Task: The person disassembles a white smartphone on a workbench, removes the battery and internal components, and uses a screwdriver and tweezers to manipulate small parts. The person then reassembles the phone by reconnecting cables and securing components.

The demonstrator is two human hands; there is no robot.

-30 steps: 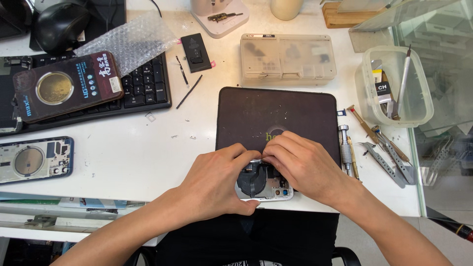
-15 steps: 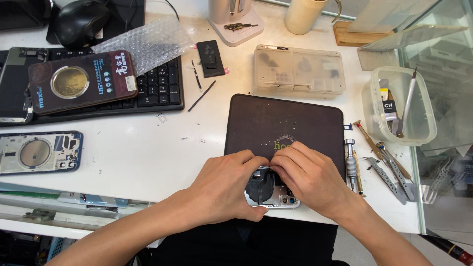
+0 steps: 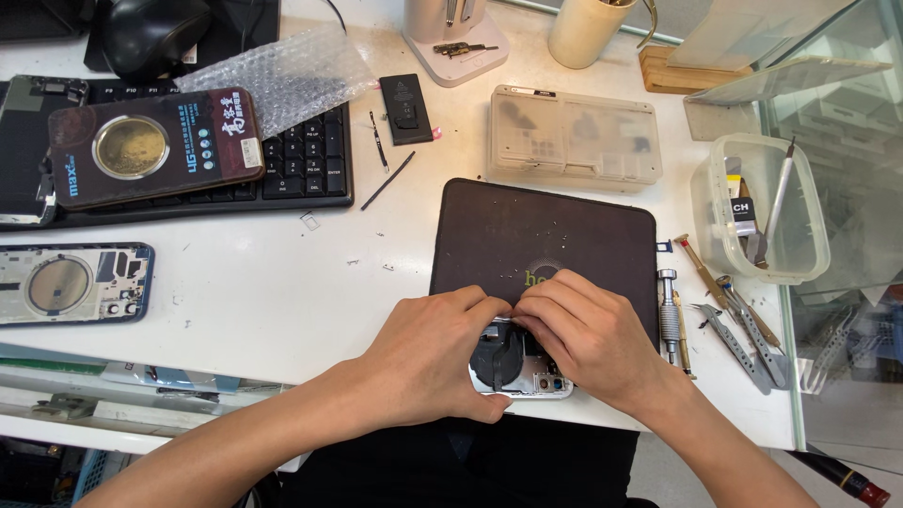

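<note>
An opened white phone housing [image 3: 513, 369] with a round black coil lies at the near edge of a dark brown work mat [image 3: 541, 230]. My left hand [image 3: 428, 353] wraps around the housing's left side, thumb under its near edge. My right hand [image 3: 588, 339] rests on its right side. The fingertips of both hands meet, pinched together, over the top of the housing; what they pinch is hidden.
A screwdriver [image 3: 668, 315], tweezers [image 3: 743, 339] and other tools lie right of the mat. A clear tub [image 3: 757, 207], a parts box [image 3: 574, 136], a black battery [image 3: 407, 108], a keyboard [image 3: 301, 160] with a phone-case package [image 3: 155, 146], and a blue phone frame [image 3: 71, 282] surround it.
The view has shifted a little, so the desk items sit lower in frame. Both hands stay on the phone housing, fingertips drawn closer together over its top.
</note>
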